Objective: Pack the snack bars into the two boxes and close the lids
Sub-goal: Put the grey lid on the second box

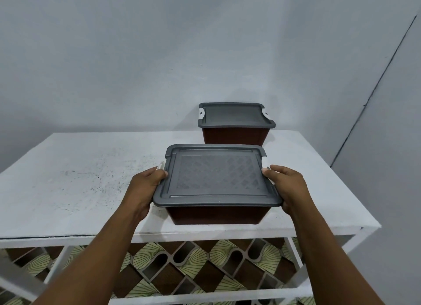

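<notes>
Now, near box [216, 213]: lid [216, 177] on, by the front edge of the table [79, 179], clasped between both hands.
Left hand [145, 186]: grips its left side, thumb on the rim.
Right hand [287, 186]: grips its right side.
Far box [234, 135]: closed, behind.

Two boxes are sitting on the table [79, 179], both over on its right half. The near box [216, 213] is standing close to the front edge, with the near lid [216, 177] lying flat on top of it. Directly behind it, and slightly to the right, the far box [235, 135] is sitting at the table's back edge, just before the wall [136, 65], with the far lid [235, 115] on top. The left hand [145, 186] is gripping the near box at its left side, thumb beside the left latch [160, 164]. The right hand [287, 186] is gripping the right side by the right latch [265, 162]. The floor [182, 270] is lying below the table.
</notes>
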